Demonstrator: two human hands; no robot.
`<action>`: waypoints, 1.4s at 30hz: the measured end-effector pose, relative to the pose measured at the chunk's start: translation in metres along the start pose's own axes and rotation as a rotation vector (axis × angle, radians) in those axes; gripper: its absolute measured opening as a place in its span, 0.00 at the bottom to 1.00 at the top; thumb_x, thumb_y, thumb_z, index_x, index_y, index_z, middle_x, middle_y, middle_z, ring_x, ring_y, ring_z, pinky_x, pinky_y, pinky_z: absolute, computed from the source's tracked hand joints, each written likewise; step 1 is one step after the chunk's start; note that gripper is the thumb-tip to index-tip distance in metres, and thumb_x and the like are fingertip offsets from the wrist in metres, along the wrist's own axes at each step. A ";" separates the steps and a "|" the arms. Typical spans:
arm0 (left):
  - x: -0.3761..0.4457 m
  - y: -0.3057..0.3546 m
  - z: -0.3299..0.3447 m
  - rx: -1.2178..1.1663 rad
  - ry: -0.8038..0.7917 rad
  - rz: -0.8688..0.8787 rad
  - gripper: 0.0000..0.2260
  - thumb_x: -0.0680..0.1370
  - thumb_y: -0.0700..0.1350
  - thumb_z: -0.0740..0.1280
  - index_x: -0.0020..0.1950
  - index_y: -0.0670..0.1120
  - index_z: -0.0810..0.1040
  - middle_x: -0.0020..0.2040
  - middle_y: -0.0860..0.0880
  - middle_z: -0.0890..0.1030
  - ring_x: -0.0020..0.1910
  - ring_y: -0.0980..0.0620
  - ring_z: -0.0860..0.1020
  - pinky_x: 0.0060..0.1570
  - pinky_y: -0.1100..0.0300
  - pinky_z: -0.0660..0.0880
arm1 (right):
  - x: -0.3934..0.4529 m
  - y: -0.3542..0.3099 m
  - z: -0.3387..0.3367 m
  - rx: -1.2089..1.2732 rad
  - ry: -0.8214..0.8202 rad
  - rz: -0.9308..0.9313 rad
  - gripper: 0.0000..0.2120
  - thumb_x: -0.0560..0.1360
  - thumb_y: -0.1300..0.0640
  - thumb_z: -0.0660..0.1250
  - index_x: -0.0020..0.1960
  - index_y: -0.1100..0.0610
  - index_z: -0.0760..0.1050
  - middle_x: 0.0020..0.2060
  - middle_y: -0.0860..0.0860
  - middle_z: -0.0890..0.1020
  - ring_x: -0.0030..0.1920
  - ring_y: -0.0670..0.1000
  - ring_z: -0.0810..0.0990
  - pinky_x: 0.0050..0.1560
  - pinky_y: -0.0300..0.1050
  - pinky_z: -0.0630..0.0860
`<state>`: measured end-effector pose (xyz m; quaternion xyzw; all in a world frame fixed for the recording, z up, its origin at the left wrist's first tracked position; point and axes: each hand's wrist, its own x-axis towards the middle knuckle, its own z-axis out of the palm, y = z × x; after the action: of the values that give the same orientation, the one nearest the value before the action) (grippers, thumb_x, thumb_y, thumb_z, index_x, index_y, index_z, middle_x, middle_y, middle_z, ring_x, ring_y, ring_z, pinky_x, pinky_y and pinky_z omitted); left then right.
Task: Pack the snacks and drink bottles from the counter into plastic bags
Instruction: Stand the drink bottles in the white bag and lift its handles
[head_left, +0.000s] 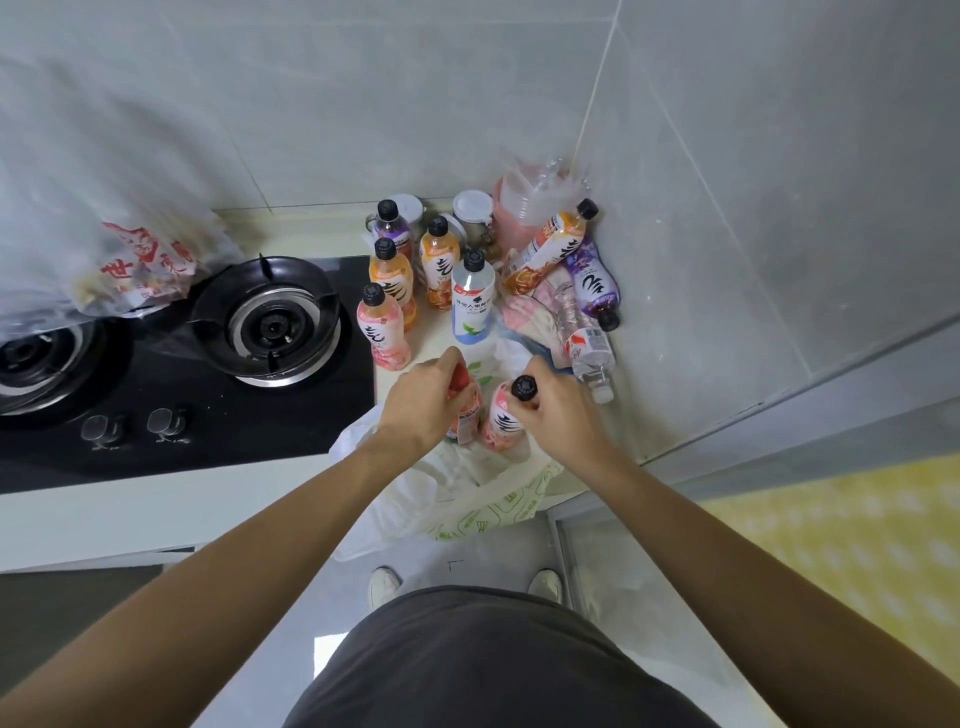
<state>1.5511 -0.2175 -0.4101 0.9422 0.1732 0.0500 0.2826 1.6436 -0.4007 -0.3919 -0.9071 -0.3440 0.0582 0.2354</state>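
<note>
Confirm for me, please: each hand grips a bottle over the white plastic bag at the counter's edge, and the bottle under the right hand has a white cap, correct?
Not quite. The head view shows that the pink bottle under the right hand has a black cap, not a white one. The rest holds: the left hand grips a red-capped bottle, both over the white plastic bag at the counter's edge.

Hidden, cut off and unclear parts

The left hand (423, 405) covers the top of the red-capped bottle (464, 410), so its grip there cannot be judged well. The pink bottle (503, 418) has its base hidden inside the white plastic bag (467, 493). The two jars (470, 213) behind the standing bottles show only their lids. The bag of snacks (130, 260) on the stove is blurred and cut by the left edge.
</note>
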 end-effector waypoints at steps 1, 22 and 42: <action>0.003 -0.001 0.000 0.001 0.009 0.000 0.09 0.78 0.47 0.69 0.47 0.48 0.69 0.37 0.50 0.76 0.35 0.45 0.75 0.32 0.51 0.73 | 0.006 -0.002 -0.001 -0.015 -0.012 0.001 0.18 0.79 0.46 0.71 0.47 0.56 0.65 0.37 0.54 0.80 0.36 0.59 0.80 0.35 0.53 0.77; 0.069 -0.014 -0.015 0.054 0.105 -0.045 0.09 0.81 0.48 0.67 0.51 0.46 0.70 0.44 0.46 0.78 0.38 0.45 0.75 0.33 0.55 0.65 | 0.109 -0.011 0.011 -0.040 -0.032 -0.082 0.20 0.78 0.47 0.72 0.61 0.58 0.70 0.40 0.52 0.81 0.39 0.55 0.82 0.43 0.57 0.82; 0.069 -0.034 -0.071 0.228 0.260 -0.126 0.16 0.83 0.60 0.59 0.61 0.48 0.69 0.47 0.48 0.77 0.43 0.41 0.79 0.36 0.53 0.69 | 0.168 -0.030 -0.017 -0.190 -0.053 -0.118 0.19 0.82 0.42 0.61 0.65 0.54 0.68 0.51 0.55 0.82 0.50 0.61 0.82 0.43 0.54 0.79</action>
<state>1.5916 -0.1301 -0.3700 0.9410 0.2714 0.1335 0.1518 1.7566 -0.2781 -0.3536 -0.9016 -0.4068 0.0353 0.1425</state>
